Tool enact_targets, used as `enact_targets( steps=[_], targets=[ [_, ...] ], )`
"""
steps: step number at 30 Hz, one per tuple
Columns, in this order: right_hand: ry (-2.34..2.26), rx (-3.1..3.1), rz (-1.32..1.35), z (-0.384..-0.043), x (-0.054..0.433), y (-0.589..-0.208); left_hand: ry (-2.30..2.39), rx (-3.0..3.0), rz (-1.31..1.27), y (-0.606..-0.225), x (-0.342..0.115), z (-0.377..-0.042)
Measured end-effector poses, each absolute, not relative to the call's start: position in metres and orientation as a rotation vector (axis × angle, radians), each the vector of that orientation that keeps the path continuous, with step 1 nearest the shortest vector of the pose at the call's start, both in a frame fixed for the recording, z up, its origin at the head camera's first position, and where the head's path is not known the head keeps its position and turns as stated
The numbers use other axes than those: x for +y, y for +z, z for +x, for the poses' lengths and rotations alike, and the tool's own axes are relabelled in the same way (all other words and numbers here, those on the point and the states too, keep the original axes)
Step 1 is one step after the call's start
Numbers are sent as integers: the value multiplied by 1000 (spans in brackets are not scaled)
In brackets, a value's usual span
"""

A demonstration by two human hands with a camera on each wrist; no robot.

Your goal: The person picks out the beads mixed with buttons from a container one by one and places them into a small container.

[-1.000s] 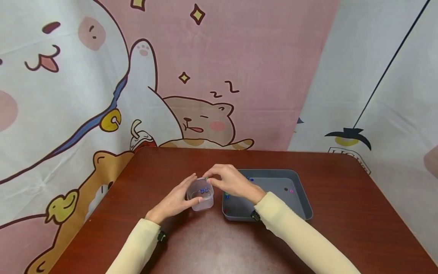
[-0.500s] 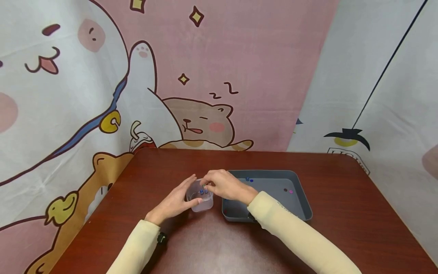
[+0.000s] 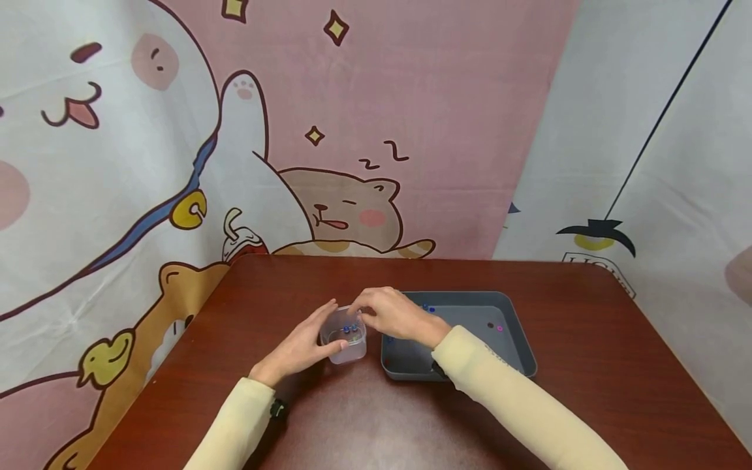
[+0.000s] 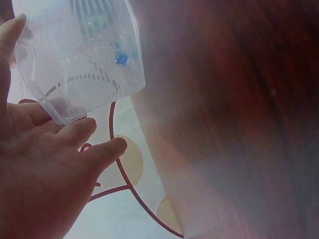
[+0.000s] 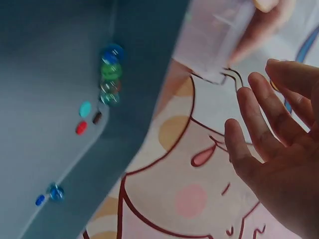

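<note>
My left hand [image 3: 296,346] grips a small clear plastic tub [image 3: 348,354] from its left side, thumb near and fingers on the far side. Blue marbles [image 3: 346,329] lie inside; a greenish marble [image 4: 97,22] shows faintly through the wall in the left wrist view. Over the tub's right rim hovers my right hand [image 3: 399,316], its fingers loosely bent. The right wrist view shows the right hand [image 5: 279,149] with nothing between the visible fingers.
To the right of the tub stands a grey tray [image 3: 470,314]. Along its wall sit a green marble [image 5: 110,70] and several other marbles. Small flat beads, including a red bead [image 5: 81,127] and a pink ring [image 3: 500,328], lie in it too. Behind the brown table [image 3: 564,313] hangs a printed cloth.
The right hand carried a greenish marble over the rim, dipped into the tub, then drew back up and right without it. The left hand has kept its hold on the tub.
</note>
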State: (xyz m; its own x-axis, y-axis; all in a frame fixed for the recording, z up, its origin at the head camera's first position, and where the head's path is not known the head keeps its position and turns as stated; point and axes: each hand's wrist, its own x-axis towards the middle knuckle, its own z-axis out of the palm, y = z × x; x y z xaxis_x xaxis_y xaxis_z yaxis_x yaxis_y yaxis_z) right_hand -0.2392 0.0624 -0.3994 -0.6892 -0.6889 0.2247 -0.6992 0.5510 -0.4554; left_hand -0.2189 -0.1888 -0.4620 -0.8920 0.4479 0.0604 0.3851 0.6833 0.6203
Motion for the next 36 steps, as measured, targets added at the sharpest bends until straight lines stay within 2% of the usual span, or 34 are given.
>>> enact_targets(
  steps=[14,26,36],
  targets=[
    [1077,-2715,1003,-248,124,-363,969,2805,659,-462,-188,-217],
    [1062,-2785,873,-257,164,-383,956,2817,678,-462,-189,-216],
    [974,-2893,890,-265,180,-404,966,2811,664,-462,-189,-216]
  ],
)
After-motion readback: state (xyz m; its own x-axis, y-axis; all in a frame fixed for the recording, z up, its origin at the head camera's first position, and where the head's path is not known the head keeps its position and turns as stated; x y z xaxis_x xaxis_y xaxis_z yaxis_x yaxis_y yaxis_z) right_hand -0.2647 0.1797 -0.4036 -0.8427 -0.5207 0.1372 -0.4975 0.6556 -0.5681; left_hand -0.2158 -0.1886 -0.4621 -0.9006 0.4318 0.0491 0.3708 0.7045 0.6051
